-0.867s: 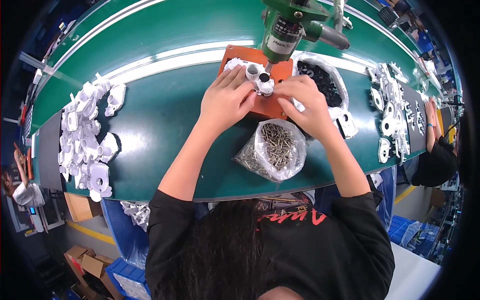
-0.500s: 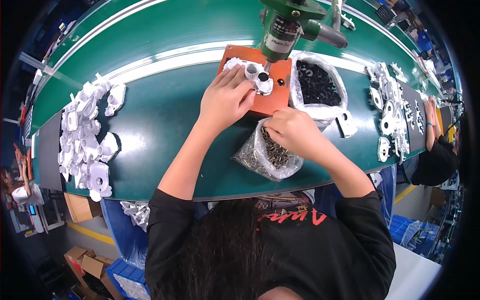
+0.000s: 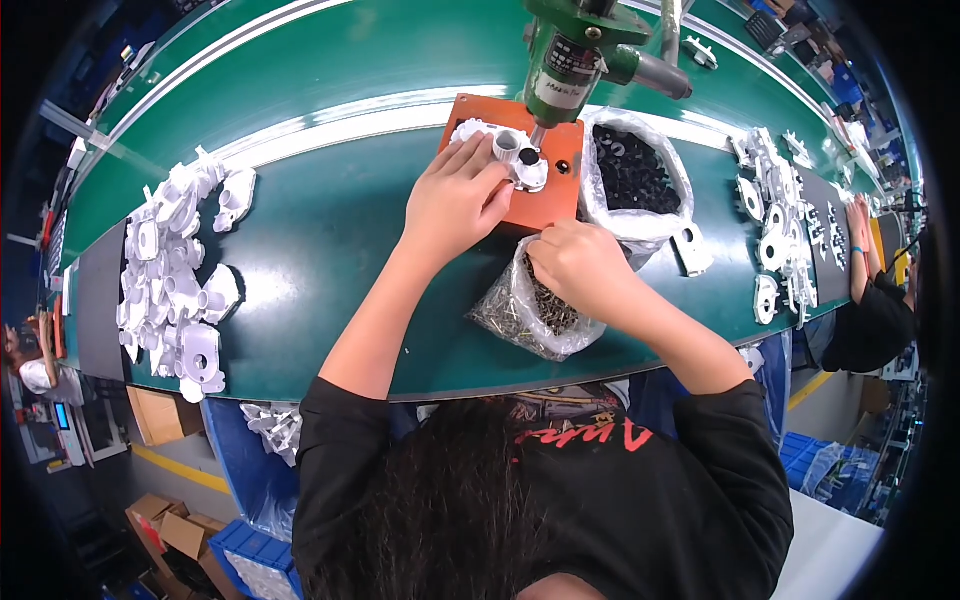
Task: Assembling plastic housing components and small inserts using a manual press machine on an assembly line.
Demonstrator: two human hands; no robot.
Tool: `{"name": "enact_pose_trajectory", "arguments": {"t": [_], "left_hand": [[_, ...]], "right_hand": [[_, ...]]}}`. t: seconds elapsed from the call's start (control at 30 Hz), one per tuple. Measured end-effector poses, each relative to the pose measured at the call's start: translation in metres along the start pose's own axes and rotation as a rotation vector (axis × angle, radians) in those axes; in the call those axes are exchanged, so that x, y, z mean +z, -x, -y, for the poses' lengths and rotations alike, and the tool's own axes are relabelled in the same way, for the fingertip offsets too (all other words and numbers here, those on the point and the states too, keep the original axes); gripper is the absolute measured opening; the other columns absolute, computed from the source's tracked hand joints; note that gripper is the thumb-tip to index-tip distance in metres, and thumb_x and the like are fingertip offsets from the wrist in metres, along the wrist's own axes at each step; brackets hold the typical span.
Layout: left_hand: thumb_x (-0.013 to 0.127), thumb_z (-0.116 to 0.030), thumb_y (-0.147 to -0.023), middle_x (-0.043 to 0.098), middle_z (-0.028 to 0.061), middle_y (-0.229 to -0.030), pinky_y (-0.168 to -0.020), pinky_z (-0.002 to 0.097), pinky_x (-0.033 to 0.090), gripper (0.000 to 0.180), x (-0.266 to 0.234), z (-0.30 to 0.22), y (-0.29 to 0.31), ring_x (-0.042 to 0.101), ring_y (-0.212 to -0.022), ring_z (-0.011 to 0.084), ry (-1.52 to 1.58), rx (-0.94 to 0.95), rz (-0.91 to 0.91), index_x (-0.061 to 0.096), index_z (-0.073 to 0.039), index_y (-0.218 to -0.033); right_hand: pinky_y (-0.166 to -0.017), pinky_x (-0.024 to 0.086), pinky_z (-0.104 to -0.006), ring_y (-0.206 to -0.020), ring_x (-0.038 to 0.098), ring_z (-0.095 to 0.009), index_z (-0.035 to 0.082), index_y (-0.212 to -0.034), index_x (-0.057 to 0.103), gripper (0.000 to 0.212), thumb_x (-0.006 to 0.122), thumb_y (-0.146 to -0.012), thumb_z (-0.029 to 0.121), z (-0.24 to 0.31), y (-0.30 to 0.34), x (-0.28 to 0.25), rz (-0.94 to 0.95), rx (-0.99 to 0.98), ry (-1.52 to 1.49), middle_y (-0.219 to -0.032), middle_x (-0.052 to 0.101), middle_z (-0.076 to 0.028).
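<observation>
My left hand (image 3: pixel 452 205) lies over a white plastic part (image 3: pixel 528 177), its fingers along the left side and its thumb at the near edge, holding it on an orange fixture plate (image 3: pixel 538 212). The part has a round upright tube, with a black round piece (image 3: pixel 529 157) beside it. Just above that black piece is the tip of a green screw-driving machine (image 3: pixel 560 75). My right hand (image 3: pixel 585 265) is at the mouth of a clear plastic bag of small metal screws (image 3: pixel 543 303). Its fingers are bent together; whatever they pinch is hidden.
An open bag of black plastic pieces (image 3: pixel 632 170) stands right of the plate, near a single white part (image 3: pixel 691 250). White parts are piled at the left (image 3: pixel 170 270) and right (image 3: pixel 776 220) of the green table. Other people sit at both far sides.
My right hand has shifted slightly left and nearer at the screw bag. My left hand stays on the white part. The whole view has moved a little.
</observation>
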State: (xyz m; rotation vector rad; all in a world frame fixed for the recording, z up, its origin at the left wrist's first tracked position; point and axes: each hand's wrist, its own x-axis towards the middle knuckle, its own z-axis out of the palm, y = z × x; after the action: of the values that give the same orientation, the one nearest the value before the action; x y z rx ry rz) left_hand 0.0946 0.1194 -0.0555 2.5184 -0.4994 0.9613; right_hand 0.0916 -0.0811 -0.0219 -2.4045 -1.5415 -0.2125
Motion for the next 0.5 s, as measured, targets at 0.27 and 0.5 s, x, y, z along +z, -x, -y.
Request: {"name": "enact_pose_trajectory", "arguments": {"t": [0.27,0.5], "left_hand": [[0.062,-0.017,-0.077,0.063,0.0180,-0.109,-0.096,0.0411,0.044,0.014,0.0004,0.0000,-0.0006,0.058,-0.108,0.0310,0.009,0.001,-0.007,0.061,-0.007,-0.086],[0.062,-0.017,-0.076,0.064,0.0179,-0.108,-0.096,0.0406,0.044,0.013,-0.0007,-0.0007,-0.0016,0.058,-0.108,0.0308,-0.005,-0.002,-0.006,0.061,-0.007,-0.085]], "right_hand": [[-0.059,0.048,-0.0354,-0.067,0.057,-0.023,0.005,-0.076,0.061,0.009,0.063,-0.070,0.012,-0.0026,0.0007,0.0034,-0.033,-0.004,-0.012,-0.067,0.056,-0.005],[-0.058,0.048,-0.0345,-0.066,0.057,-0.022,0.006,-0.075,0.061,0.009,0.064,-0.069,0.012,-0.0024,-0.0011,0.0027,-0.024,-0.020,0.019,-0.067,0.056,-0.004]]}}
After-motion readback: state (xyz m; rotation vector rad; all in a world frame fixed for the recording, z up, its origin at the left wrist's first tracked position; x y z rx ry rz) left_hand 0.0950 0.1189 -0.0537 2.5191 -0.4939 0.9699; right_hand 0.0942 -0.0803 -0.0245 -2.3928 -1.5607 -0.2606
